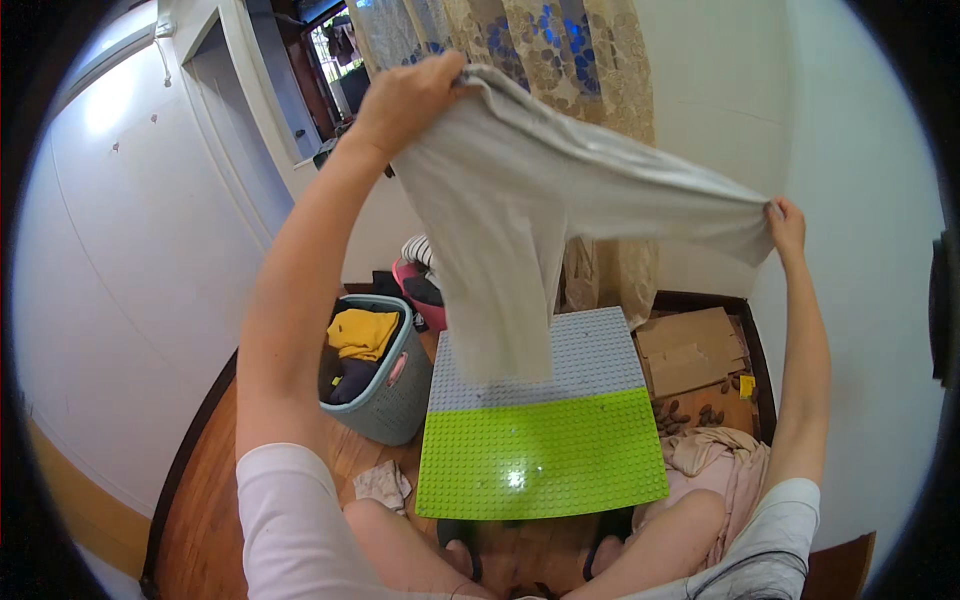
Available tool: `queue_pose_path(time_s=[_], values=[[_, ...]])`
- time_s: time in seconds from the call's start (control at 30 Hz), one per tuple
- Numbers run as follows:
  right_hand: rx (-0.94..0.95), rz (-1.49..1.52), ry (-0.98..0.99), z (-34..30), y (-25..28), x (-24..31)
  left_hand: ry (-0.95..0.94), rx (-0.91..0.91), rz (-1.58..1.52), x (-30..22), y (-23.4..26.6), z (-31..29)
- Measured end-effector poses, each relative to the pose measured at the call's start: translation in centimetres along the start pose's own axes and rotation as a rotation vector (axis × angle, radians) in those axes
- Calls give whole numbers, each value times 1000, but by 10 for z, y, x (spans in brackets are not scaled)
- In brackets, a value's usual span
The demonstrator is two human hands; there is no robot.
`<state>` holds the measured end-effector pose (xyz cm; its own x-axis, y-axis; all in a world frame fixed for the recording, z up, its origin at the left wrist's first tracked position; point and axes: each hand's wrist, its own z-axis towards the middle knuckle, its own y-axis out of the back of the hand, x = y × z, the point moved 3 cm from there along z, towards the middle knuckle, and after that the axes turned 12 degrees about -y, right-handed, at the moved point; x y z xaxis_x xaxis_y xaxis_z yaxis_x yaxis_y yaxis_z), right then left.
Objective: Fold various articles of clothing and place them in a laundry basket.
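A pale grey pair of trousers (520, 170) is held up in the air, spread between my two raised hands. My left hand (410, 95) grips its top edge at the upper left, fingers closed on the cloth. At the far right, my right hand (787, 225) pinches the end of one leg, pulled out sideways. The other leg hangs down, its lower end slightly blurred, in front of a low table (540, 455) with a studded grey and green top.
Left of the table stands a blue-grey laundry basket (390, 400) with yellow and dark clothes; a pink container (425, 300) is behind it. A crumpled cloth (382, 486) lies on the floor. Flattened cardboard (690, 350) and a pinkish fabric heap (720, 480) lie at right.
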<state>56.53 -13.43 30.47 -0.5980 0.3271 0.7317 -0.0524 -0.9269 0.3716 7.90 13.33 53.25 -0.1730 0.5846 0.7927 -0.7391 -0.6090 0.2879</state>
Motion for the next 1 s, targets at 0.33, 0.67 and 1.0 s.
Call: queue_pose_path(time_s=[0.33,0.67,1.0], values=[[250,115,-48,-83,37,-37,-18,107,-396,-199,76,-139],[719,-30,-274,-250,25,-137,118,480,-1092,-457,90,-268],[686,7,119,-170,-102,25,376,703,-936,-515,29,-233]])
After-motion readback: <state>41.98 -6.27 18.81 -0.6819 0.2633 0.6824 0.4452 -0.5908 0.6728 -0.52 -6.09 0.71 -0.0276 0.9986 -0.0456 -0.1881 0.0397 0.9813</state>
